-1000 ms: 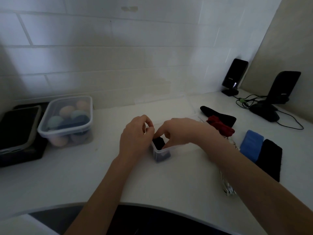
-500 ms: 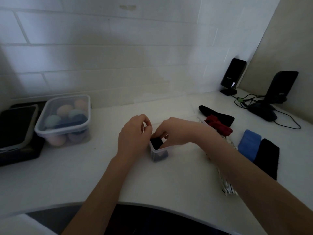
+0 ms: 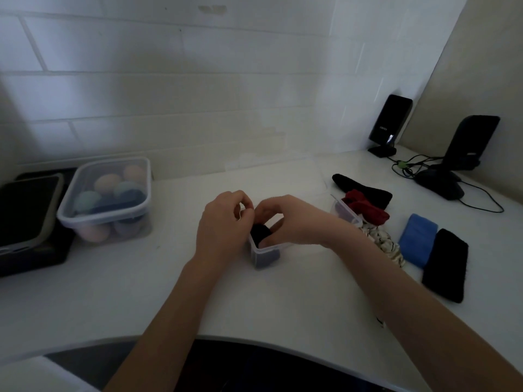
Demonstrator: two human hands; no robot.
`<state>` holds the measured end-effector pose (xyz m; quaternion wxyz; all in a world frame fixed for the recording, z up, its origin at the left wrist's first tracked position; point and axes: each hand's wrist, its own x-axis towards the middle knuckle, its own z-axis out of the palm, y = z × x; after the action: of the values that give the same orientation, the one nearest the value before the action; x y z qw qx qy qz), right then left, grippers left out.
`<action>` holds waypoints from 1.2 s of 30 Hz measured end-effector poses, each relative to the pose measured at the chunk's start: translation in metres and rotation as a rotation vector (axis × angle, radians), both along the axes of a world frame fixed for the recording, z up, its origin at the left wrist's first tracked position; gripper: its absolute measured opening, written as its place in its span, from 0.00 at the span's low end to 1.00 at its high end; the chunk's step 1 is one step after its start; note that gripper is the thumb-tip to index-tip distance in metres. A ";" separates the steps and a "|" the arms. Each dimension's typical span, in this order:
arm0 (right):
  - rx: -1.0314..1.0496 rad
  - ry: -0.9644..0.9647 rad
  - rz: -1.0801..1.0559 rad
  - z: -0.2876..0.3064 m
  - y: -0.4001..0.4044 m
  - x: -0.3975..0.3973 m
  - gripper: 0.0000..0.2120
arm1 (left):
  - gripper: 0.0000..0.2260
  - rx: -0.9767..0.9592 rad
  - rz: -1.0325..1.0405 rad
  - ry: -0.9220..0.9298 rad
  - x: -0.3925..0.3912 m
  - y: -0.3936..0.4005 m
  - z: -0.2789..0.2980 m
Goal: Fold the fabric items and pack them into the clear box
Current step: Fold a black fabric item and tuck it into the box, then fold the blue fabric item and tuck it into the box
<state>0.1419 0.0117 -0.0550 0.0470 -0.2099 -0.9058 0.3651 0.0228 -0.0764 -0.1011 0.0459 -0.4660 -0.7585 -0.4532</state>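
Small clear plastic box (image 3: 264, 254) sits on the white table (image 3: 141, 278), frame centre, black folded fabric (image 3: 260, 232) inside. Left hand (image 3: 223, 223) grip curled at the box's left rim, right hand (image 3: 294, 222) fingers pressing the fabric down. Blue folded cloth (image 3: 417, 240) and black cloth strip (image 3: 445, 264) lie right.

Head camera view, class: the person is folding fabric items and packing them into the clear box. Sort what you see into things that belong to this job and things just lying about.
Belongs to the job:
clear box
dark fabric in it
left hand, right hand
red fabric
blue fabric
black fabric

Just lying about:
tub of coloured balls
two black speakers
computer mouse
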 end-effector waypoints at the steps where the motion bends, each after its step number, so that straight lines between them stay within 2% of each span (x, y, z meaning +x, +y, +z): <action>1: -0.003 -0.005 -0.001 0.001 -0.001 0.000 0.17 | 0.07 0.006 -0.002 -0.001 0.000 0.000 0.000; 5: 0.088 -0.067 0.017 0.001 -0.001 -0.002 0.18 | 0.07 0.006 -0.006 -0.011 0.000 0.001 -0.001; 10: 0.264 -0.277 0.035 0.008 -0.003 -0.007 0.15 | 0.07 -0.006 -0.004 -0.022 0.000 0.001 -0.001; 16: 0.254 -0.302 0.047 0.007 -0.002 -0.010 0.17 | 0.07 -0.029 -0.003 0.000 0.002 0.000 0.000; 19: 0.144 -0.175 -0.029 0.004 0.003 -0.003 0.19 | 0.07 -0.041 -0.001 0.017 0.001 -0.002 0.002; 21: 0.112 -0.039 -0.116 0.005 0.004 0.008 0.15 | 0.07 -0.036 -0.001 0.011 0.001 -0.003 0.002; 24: 0.181 0.195 -0.278 0.013 0.014 0.035 0.07 | 0.04 0.033 -0.024 -0.014 0.002 -0.005 0.003; 27: 0.276 0.304 -0.522 0.018 0.034 0.077 0.05 | 0.04 0.084 -0.058 -0.046 0.003 -0.004 0.002; 29: 0.349 0.236 -0.695 0.010 0.053 0.108 0.08 | 0.05 0.093 -0.073 -0.049 0.005 -0.003 0.003; 31: 0.382 0.067 -0.798 -0.007 0.072 0.135 0.14 | 0.06 0.093 -0.072 -0.038 0.006 -0.002 0.004; 34: 0.292 -0.236 -0.922 -0.033 0.082 0.158 0.23 | 0.06 0.093 -0.055 -0.029 0.007 -0.001 0.004; 36: 0.252 -0.372 -0.919 -0.046 0.081 0.161 0.25 | 0.06 0.094 -0.044 -0.020 0.007 -0.001 0.005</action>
<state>0.3030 0.0927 -0.1006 0.0658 -0.6407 -0.7499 0.1513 0.0301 -0.0774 -0.0963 0.0503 -0.4756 -0.7263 -0.4938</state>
